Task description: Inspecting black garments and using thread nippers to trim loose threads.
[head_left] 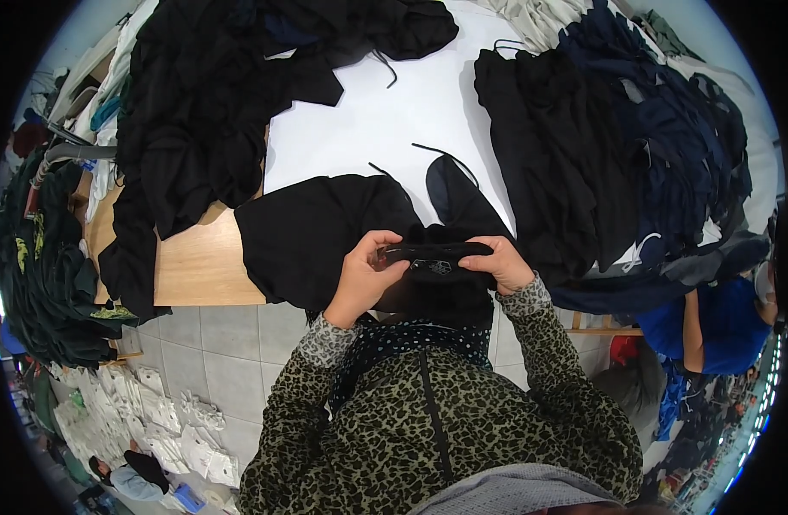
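Note:
A black garment (317, 227) is spread over the near edge of the table and hangs toward my body. My left hand (366, 273) pinches one end of a folded black edge of it, thumb and fingers pressed together. At the other end, my right hand (502, 264) grips the same edge, thumb on top. Between them the edge is drawn level, and a small pale printed mark (433, 265) shows on the cloth. Just beyond my hands, thin black cords and a dark grey-blue patch (440, 190) of lining lie on the white surface.
A heap of black garments (197, 103) covers the left of the table (207, 266). Stacked black garments (553, 154) and navy ones (686, 146) stand at right. Dark green clothes (55, 257) hang at far left. A person in blue (720, 330) is at the right.

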{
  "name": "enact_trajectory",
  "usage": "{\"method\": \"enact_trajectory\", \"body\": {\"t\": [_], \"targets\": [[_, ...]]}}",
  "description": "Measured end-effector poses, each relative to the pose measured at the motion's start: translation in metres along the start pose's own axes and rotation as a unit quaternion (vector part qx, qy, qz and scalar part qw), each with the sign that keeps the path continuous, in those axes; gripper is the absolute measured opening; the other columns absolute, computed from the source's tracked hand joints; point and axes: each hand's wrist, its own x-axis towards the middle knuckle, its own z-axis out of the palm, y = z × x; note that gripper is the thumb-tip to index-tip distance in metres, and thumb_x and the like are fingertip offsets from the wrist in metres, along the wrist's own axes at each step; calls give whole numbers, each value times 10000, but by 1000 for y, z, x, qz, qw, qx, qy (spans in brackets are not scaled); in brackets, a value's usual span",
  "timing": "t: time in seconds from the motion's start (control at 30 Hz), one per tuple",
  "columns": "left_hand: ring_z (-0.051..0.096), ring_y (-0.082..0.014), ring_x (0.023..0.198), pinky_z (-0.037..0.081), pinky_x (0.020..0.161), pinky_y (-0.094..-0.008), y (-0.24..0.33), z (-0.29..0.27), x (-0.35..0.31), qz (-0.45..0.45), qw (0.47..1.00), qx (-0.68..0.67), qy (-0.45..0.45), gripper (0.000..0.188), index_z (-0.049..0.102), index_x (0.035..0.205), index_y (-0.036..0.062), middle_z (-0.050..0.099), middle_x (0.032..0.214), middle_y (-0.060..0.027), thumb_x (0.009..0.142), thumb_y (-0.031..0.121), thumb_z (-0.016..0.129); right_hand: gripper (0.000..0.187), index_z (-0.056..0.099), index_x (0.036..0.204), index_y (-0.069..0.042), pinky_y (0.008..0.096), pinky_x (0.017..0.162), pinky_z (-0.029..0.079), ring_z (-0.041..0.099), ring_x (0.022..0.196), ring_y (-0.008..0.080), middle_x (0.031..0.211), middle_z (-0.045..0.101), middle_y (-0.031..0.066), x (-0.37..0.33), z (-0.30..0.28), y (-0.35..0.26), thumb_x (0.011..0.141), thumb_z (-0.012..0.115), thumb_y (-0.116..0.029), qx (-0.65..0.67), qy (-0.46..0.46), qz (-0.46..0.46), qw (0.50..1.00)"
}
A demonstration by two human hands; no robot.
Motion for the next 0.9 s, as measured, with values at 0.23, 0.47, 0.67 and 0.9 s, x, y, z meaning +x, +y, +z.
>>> {"method": "enact_trajectory", "body": {"t": [0.23,0.47,0.67,0.9], "targets": [[543,-49,803,449,696,-192,0,1,0,-4,1000,-3,6,348,545,1090,12,595,930,-6,771,-19,680,217,635,970,55,232,749,510,643,771,130,895,680,95,5,-5,8,755,665,54,55,-15,19,998],[478,-19,714,398,627,-165,-13,-2,-1,2,1000,12,29,287,575,1024,16,555,837,41,764,-15,691,209,643,982,44,220,747,499,626,785,110,901,669,73,3,-1,15,775,670,31,-45,-5,-55,997],[433,-7,669,359,583,-160,-17,-4,-1,4,999,1,47,206,589,927,27,517,751,67,757,-21,695,179,664,962,34,222,753,483,606,817,99,897,664,53,-1,8,11,784,655,24,-170,4,-157,973],[513,-33,748,422,672,-178,-16,-4,-2,27,997,-65,43,175,569,847,18,564,843,17,746,-96,655,308,690,928,-25,255,646,468,605,703,170,764,620,85,-7,16,4,666,599,108,-373,40,-300,877]]}}
